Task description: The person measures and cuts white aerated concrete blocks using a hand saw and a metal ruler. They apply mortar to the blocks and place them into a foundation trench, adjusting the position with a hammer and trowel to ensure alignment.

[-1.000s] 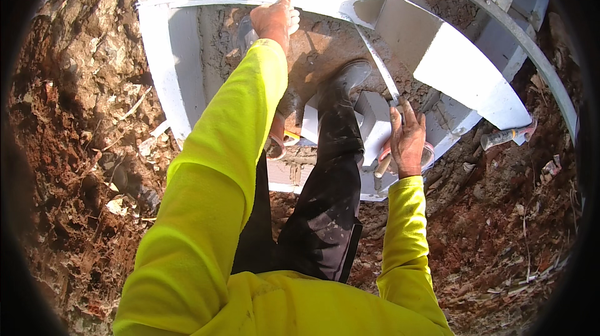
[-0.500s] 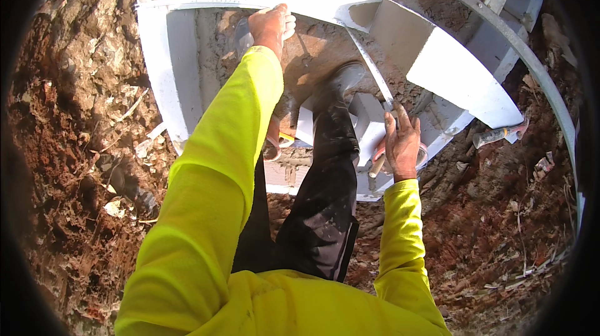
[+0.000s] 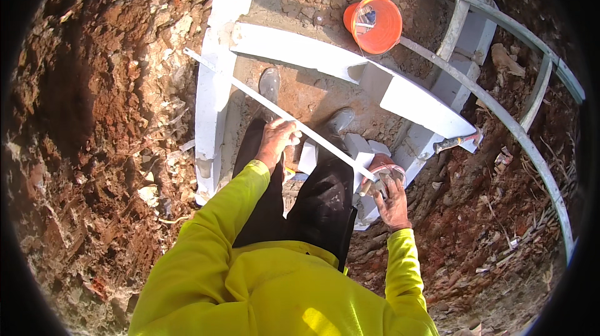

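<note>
A long, thin white strip that looks like a tape measure blade (image 3: 240,86) runs slantwise across in front of me, its far-left end over the white block wall (image 3: 215,95). My left hand (image 3: 275,141) is closed around it near the middle, above my left leg. At its lower right end, my right hand (image 3: 391,201) has its fingers curled around the strip; any case is hidden. Just beyond those fingers sits a reddish tub (image 3: 397,170) with a pale rim, partly covered by the hand. White block pieces (image 3: 358,148) lie left of the tub.
A curved white block wall (image 3: 294,47) crosses ahead of my boots (image 3: 269,84). Beyond it stands an orange bucket (image 3: 384,26) with things inside. A hammer (image 3: 453,142) lies by the wall's right end. Curved grey metal framing (image 3: 500,105) arcs along the right, over rough reddish soil (image 3: 475,223).
My left hand has left the curved wall's top and come back toward me. The strip, earlier bent along the wall, is now straight and slanting. My view has shifted, showing more ground ahead.
</note>
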`<state>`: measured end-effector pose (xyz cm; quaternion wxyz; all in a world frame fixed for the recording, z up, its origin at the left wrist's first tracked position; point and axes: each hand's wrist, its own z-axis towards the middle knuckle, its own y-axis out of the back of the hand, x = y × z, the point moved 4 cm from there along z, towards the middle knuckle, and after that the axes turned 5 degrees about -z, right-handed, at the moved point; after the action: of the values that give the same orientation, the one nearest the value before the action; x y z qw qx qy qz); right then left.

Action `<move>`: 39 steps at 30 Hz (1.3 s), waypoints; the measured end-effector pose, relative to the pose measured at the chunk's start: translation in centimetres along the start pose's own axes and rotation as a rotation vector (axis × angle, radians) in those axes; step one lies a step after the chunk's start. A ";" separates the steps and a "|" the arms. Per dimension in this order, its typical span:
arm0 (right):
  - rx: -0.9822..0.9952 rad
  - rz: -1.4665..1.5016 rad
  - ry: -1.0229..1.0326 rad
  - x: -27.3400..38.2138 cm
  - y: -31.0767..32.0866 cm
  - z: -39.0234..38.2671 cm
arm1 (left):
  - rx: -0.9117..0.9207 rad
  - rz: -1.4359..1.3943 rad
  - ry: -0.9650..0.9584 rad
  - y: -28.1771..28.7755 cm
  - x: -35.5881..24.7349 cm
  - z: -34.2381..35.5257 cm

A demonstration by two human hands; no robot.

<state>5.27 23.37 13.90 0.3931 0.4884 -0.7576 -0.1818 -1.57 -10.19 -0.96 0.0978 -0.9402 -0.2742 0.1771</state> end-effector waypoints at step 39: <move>-0.035 -0.264 1.532 42.8 19.5 -12.8 | 0.589 -0.819 -0.874 -7.7 -11.5 -37.6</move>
<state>-5.68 -4.10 52.64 0.7896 0.5579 -0.2073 0.1491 0.23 -13.36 38.97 0.2896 -0.5358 -0.5636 0.5580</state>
